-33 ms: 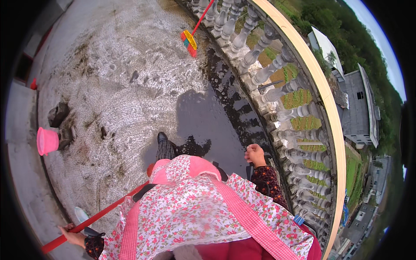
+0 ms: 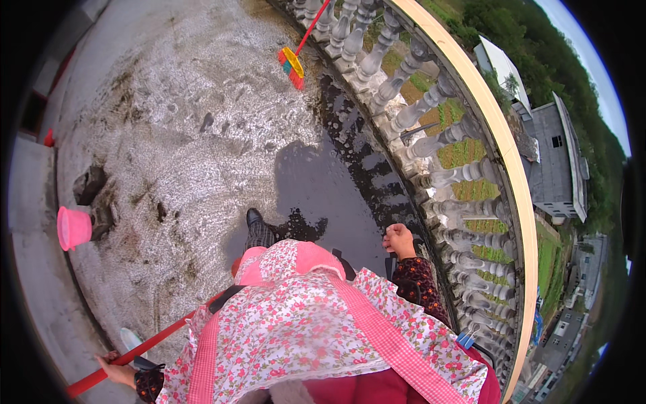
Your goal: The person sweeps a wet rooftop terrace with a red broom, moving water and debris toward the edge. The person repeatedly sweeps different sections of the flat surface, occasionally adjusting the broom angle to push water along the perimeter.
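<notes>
My left hand (image 2: 120, 371) is at the lower left, its fingers wrapped round a long red pole (image 2: 161, 334). The pole slants up to the right and passes behind my floral apron (image 2: 289, 326), so its far end is hidden. My right hand (image 2: 399, 241) hangs in front of me, beside the balustrade, above dark wet floor. Its fingers are curled in, and nothing shows in them. One black boot (image 2: 253, 215) stands on the concrete ahead of me.
A broom (image 2: 292, 66) with red and teal bristles stands by the stone balustrade (image 2: 447, 176), which curves along my right. A dark puddle (image 2: 313, 192) lies beside it. At the left are a pink bucket (image 2: 75, 228) and a dark stone (image 2: 89, 185) near a low wall.
The view has shifted very slightly. Both hands keep their poses, the left still on the red pole.
</notes>
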The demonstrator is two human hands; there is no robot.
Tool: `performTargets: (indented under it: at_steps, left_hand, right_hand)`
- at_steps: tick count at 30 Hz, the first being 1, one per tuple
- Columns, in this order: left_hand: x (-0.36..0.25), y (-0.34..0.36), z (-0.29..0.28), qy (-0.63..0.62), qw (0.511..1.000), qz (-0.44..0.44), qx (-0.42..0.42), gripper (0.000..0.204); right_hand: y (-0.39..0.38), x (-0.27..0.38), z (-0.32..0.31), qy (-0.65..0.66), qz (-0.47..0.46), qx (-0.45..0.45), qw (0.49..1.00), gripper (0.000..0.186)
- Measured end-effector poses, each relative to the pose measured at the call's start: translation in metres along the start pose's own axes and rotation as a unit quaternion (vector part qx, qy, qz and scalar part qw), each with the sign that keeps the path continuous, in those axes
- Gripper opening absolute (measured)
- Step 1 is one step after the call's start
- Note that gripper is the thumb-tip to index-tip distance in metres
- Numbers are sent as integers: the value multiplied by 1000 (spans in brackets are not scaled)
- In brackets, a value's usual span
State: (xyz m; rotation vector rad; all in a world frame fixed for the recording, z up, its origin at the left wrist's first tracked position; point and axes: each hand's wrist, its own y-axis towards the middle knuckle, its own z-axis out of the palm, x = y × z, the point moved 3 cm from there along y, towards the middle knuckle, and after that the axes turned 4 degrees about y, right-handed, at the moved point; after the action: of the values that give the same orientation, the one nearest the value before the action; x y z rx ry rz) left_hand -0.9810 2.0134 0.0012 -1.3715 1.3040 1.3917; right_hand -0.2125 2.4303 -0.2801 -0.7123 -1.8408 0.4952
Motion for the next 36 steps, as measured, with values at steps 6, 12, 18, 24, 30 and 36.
performTargets:
  at_steps: [6,12,18,24,30,36]
  left_hand:
    - [30,89,217,85,985,-76,126,40]
    - [0,99,452,35,938,-114,325,45]
    - [-85,80,626,-19,896,-86,435,46]
    - [-166,98,683,-97,944,14,314,43]
    - [-167,132,725,-223,961,74,145,28]
    - [-120,175,856,-329,933,80,125,19]
  right_hand:
    - [-17,47,59,-20,147,-82,986,20]
    - [0,81,123,29,182,-81,980,20]
    - [50,132,156,40,182,-107,977,20]
    - [200,237,234,-77,33,-82,993,21]
    - [337,474,311,-140,-211,-38,967,28]
    - [361,651,350,-182,-364,-94,909,26]
